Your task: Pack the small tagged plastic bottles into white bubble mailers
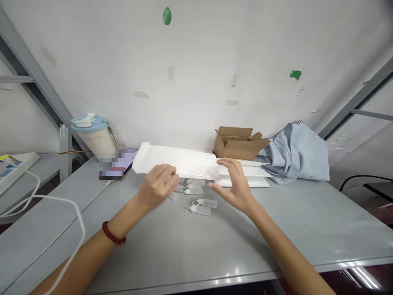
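A white padded mailer bag (181, 159) is held up above the desk, lying nearly level. My left hand (161, 184) pinches its near edge, with the fingers curled. My right hand (233, 184) is at the bag's right end, thumb and fingers spread apart around it; whether they touch it is hard to make out. Below the bag, small clear plastic squeeze bottles (201, 210) with thin looped cap straps lie on the desk, some partly hidden by the bag. Behind my right hand lie more white mailer bags (254, 181).
An opened cardboard box (242, 149) and a crumpled light-blue cloth (307, 155) stand against the wall at the back right. A blue-lidded cup (98, 139) and a phone (118, 166) with a white cable (82, 209) are at the left of the grey desk (184, 258).
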A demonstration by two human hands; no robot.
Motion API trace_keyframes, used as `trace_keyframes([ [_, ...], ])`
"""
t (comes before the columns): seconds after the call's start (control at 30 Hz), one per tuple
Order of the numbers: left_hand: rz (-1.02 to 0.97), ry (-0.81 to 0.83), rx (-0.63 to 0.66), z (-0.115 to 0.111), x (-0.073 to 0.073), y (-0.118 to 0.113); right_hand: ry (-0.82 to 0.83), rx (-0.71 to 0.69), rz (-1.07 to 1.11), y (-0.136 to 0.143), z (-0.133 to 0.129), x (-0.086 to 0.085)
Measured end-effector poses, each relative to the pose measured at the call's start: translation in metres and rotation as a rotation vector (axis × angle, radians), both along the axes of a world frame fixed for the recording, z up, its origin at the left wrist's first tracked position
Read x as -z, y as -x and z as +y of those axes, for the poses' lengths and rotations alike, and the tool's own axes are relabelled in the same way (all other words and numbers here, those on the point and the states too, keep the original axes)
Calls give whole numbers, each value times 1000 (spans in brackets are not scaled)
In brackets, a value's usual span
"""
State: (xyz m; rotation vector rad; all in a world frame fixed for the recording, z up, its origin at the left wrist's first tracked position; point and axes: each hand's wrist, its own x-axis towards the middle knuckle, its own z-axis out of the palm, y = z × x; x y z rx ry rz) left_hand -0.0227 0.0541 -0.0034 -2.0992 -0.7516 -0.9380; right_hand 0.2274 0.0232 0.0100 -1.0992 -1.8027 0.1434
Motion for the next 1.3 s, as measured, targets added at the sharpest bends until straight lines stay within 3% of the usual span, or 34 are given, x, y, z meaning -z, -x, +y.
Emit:
trace_keyframes([
  [0.1,52,-55,130,-15,3,-9,-87,-92,-411,5,-6,2],
  [0.23,96,-97,216,-30,1,-15,-55,-115,-668,14,-14,7],
  [0.37,102,-77,339,-45,-1,-19,-16,-132,-743,20,-20,11],
  [0.57,126,49,515,-62,3,-33,81,-234,-637,25,-27,9],
  [0.67,64,107,437,-57,4,-33,102,-208,-576,23,-24,8],
  [0.8,-275,228,110,-40,-2,-19,103,-80,-575,18,-18,11],
  [0.9,-638,502,-55,-28,-11,-5,100,-57,-595,17,-15,13],
  [1.03,-977,1348,144,-21,-19,6,103,-84,-653,20,-17,15],
  [1.1,-1041,1628,240,-22,-18,4,109,-101,-692,23,-19,15],
  [1.3,-1061,1857,401,-33,-9,-17,76,-123,-716,29,-24,14],
])
